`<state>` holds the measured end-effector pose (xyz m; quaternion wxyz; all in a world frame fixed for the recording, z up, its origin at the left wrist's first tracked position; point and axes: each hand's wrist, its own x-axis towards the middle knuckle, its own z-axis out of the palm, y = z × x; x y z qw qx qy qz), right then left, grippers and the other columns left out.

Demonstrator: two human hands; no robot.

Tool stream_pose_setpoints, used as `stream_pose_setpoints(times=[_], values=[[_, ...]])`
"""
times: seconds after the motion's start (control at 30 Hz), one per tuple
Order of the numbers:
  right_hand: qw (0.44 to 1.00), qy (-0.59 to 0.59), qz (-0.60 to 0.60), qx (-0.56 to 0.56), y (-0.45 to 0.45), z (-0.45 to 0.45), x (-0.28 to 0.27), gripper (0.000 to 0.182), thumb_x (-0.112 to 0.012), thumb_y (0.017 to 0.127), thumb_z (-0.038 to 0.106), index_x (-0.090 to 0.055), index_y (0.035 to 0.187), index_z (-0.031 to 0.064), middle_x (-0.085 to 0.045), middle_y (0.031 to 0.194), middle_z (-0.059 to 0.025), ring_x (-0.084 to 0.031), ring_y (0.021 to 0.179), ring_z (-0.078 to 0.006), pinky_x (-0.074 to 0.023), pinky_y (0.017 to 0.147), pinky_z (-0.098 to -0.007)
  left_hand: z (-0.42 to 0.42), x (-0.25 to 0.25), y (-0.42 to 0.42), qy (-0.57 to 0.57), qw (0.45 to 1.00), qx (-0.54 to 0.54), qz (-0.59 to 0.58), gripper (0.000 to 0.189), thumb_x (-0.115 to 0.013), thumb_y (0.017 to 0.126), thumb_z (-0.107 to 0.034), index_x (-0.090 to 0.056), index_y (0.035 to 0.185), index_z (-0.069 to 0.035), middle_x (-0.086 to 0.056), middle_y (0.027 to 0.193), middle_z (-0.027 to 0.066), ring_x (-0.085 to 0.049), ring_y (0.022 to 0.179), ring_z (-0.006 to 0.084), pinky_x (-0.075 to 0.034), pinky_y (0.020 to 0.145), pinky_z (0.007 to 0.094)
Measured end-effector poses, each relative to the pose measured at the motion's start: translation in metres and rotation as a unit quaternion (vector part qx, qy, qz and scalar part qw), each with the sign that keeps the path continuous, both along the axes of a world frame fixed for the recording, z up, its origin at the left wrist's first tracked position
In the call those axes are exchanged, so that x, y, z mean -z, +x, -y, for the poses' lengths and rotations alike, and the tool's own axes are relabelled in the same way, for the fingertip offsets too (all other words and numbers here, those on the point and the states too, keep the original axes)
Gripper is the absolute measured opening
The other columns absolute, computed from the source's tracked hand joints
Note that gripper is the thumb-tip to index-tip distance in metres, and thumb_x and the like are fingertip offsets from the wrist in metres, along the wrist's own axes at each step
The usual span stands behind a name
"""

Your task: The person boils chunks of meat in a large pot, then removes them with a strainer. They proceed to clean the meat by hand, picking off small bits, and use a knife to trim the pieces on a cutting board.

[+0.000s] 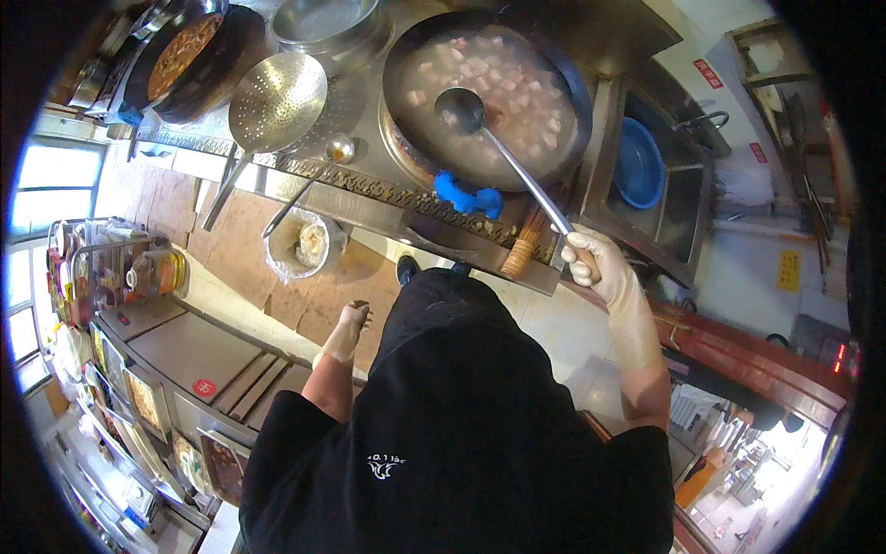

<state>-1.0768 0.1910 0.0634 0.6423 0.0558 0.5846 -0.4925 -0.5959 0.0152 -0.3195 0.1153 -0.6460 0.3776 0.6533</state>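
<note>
My right hand (590, 262), in a pale glove, grips the wooden end of a long-handled metal ladle (516, 163). The ladle's round bowl rests at the surface of cloudy liquid in a large wok (585, 104). Pale cubes of meat (516, 76) float around it, mostly beyond the bowl. My left hand (354, 317), also gloved, hangs low beside my body with its fingers curled and nothing visible in them. A blue cloth (468, 197) is wrapped at the wok's near rim. Close by on the stove's front edge lies a bamboo wok brush (525, 244).
A perforated strainer (278, 102) and a small ladle (339, 148) project over the stove's front edge. Behind are metal bowls (324, 21) and a second wok (232, 66) beside reddish food. A lined bin (304, 244) stands on the floor. Right is a sink with a blue basin (638, 163).
</note>
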Motion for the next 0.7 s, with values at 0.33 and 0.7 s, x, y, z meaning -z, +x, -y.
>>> stream_pose_setpoints(times=[0.33,0.7], values=[[0.949,-0.12,0.269,0.116,-0.004,-0.039,0.015,0.048,-0.047,0.102,0.025,-0.04,0.145,0.0064,-0.045,0.074,-0.0023,-0.036,0.043,-0.005,-0.0317,0.035,-0.0201,-0.008,-0.003,0.006,0.006,1.0,-0.023,-0.011,0.025,-0.056,0.096,-0.014,-0.059,0.12,-0.009,-0.068,0.085,0.0087,-0.06,0.059,0.0175,-0.048,0.049,0.0315],[0.894,-0.151,0.391,0.159,0.017,-0.062,0.025,0.054,-0.042,0.104,0.025,-0.028,0.149,-0.0007,-0.05,0.074,-0.0088,-0.039,0.04,-0.0084,-0.0321,0.032,-0.0228,-0.021,0.014,0.023,0.01,0.999,-0.034,-0.006,0.023,-0.057,0.097,-0.015,-0.059,0.119,-0.008,-0.067,0.082,0.007,-0.06,0.058,0.0165,-0.047,0.049,0.0304]])
